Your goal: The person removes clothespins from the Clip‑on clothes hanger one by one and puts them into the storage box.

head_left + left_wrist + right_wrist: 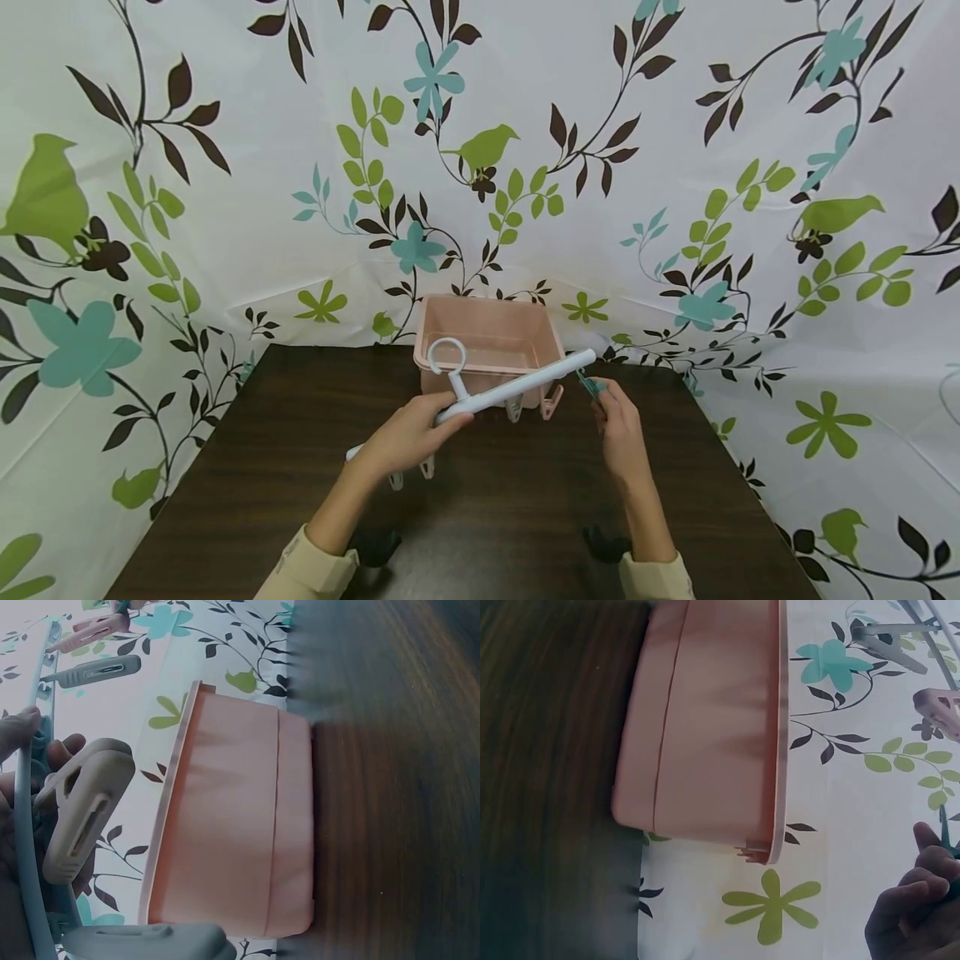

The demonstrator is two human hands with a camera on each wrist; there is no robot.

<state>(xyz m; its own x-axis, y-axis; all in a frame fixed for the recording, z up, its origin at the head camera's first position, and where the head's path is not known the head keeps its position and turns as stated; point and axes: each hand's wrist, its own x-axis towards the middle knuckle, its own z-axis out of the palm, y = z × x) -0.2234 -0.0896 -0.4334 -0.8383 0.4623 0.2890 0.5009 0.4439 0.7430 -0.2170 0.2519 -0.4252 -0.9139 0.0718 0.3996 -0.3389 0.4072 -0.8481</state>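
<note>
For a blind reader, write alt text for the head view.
A person's left hand holds a pale clip hanger and the right hand a teal clip, above a dark table; a pink bin stands behind them.

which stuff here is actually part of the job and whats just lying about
In the job, seemingly:
Pale blue plastic hanger with a round hook, in the left grip
Grey plastic clip and pink plastic clip on it
Small teal clip-like piece, in the right grip

Just there, apparently:
Pink rectangular plastic bin, untouched
Dark brown wood-grain table
White leaf-and-bird patterned backdrop
</note>
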